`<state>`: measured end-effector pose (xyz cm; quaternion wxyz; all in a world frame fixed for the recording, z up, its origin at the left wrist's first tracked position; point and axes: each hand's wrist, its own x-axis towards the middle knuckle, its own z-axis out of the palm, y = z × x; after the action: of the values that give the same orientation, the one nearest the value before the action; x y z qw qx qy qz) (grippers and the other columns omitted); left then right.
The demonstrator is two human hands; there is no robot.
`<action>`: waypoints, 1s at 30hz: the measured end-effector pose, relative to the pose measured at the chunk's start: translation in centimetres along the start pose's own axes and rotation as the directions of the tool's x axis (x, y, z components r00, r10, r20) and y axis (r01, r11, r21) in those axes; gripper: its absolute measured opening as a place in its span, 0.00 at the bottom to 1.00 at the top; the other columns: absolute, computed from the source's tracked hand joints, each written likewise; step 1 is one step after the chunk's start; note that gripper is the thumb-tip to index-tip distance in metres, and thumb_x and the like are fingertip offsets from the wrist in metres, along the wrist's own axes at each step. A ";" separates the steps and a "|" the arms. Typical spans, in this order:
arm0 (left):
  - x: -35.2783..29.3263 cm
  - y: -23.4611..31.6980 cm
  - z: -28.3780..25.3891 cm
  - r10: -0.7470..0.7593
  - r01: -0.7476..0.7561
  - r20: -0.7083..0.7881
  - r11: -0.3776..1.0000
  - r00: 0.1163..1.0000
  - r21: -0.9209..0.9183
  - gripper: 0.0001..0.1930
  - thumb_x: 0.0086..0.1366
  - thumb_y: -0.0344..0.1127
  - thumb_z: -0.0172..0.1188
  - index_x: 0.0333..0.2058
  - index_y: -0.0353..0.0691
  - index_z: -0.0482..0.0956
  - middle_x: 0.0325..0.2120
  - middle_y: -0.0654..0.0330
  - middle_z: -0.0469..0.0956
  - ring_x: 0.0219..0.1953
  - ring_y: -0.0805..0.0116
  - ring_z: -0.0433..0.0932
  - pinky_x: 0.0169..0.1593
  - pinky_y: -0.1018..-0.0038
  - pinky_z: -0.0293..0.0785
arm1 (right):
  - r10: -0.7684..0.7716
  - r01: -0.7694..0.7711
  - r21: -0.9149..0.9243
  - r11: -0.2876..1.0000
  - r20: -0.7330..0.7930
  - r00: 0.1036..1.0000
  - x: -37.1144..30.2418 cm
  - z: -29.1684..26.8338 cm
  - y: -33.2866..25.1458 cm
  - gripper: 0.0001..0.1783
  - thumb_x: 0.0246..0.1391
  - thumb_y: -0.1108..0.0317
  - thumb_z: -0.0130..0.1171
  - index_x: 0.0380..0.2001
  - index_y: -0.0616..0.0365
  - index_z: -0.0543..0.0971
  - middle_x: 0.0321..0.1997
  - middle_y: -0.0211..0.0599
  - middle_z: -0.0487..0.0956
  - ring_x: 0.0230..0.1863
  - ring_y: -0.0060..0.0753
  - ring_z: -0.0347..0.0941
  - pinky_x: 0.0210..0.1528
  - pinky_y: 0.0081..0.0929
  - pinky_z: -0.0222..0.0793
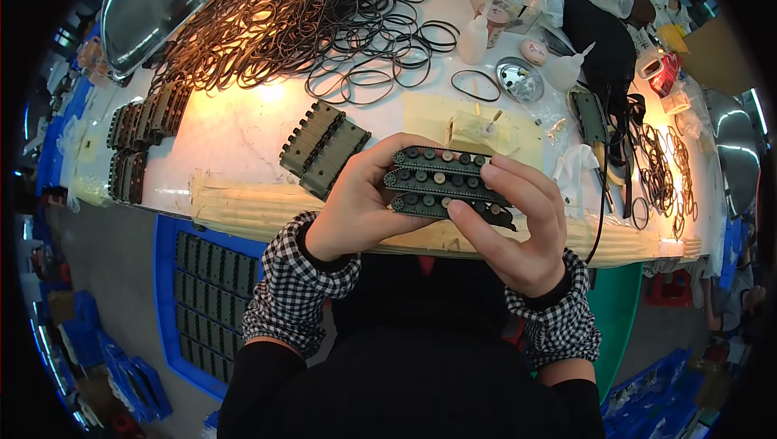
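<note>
Between my hands is a stack of dark green toy tank chassis [441, 180], their sides turned up to show rows of small round wheels with black tracks around them. My left hand [356, 204] wraps round the stack's left end, thumb below and fingers partly hidden behind. At the right end, my right hand [526, 220] grips the stack with its thumb and fingertips on the wheels. Just left of my hands, more green chassis [326, 148] lie side by side on the white table [235, 127]. Black-and-white checked sleeve covers ring both wrists.
Black rubber loops [283, 26] form a large heap at the back left. Several chassis [146, 119] stand at the left edge. Behind the stack are a yellowish block [481, 131] and a round clear dish [520, 80]. A blue tray [166, 277] of chassis sits below the table, left.
</note>
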<state>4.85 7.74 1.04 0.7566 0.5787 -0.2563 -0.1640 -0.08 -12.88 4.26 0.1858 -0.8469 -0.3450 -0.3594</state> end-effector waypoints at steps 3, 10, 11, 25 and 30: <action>0.0 0.1 -0.1 0.000 0.000 0.010 1.000 1.000 0.031 0.27 0.52 0.23 0.70 0.51 0.33 0.70 0.46 0.58 0.79 0.48 0.74 0.78 0.53 0.75 0.74 | -0.029 0.029 -0.004 1.000 -0.016 0.999 0.0 0.1 0.0 0.19 0.37 0.74 0.67 0.37 0.44 0.83 0.48 0.37 0.75 0.50 0.42 0.74 0.46 0.34 0.80; -0.1 0.3 0.0 -0.020 0.022 0.022 0.998 1.000 -0.059 0.27 0.53 0.21 0.69 0.52 0.33 0.69 0.47 0.58 0.78 0.49 0.75 0.77 0.54 0.75 0.74 | -0.075 0.074 -0.018 0.997 -0.046 0.996 -0.1 0.3 0.1 0.16 0.38 0.73 0.68 0.35 0.44 0.84 0.46 0.34 0.76 0.49 0.41 0.74 0.47 0.37 0.80; -0.1 0.5 0.2 -0.042 0.042 0.009 0.996 0.999 -0.075 0.28 0.53 0.22 0.69 0.52 0.32 0.69 0.46 0.58 0.78 0.49 0.75 0.77 0.54 0.75 0.74 | -0.082 0.081 -0.016 0.997 -0.043 0.996 -0.1 0.2 0.2 0.16 0.38 0.73 0.68 0.35 0.44 0.84 0.46 0.34 0.76 0.50 0.41 0.74 0.47 0.37 0.80; -0.1 0.3 -0.1 0.052 -0.054 0.015 0.990 0.999 0.128 0.27 0.53 0.22 0.70 0.51 0.32 0.71 0.46 0.56 0.79 0.49 0.73 0.78 0.54 0.74 0.74 | -0.080 0.079 -0.035 0.996 -0.029 0.996 -0.3 0.3 0.2 0.18 0.38 0.73 0.68 0.36 0.43 0.84 0.47 0.35 0.75 0.50 0.41 0.73 0.46 0.36 0.80; 0.0 0.4 0.0 0.143 -0.143 0.017 0.962 0.990 0.233 0.25 0.53 0.22 0.70 0.50 0.32 0.73 0.46 0.56 0.79 0.48 0.71 0.79 0.53 0.73 0.75 | 0.063 -0.067 0.120 0.990 0.039 0.997 0.3 0.0 0.4 0.31 0.35 0.74 0.68 0.49 0.44 0.79 0.54 0.41 0.72 0.52 0.46 0.72 0.51 0.40 0.75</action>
<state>4.83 7.87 1.43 0.6932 0.6436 -0.3150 -0.0780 0.37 -13.06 4.42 0.2423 -0.8511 -0.3417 -0.3164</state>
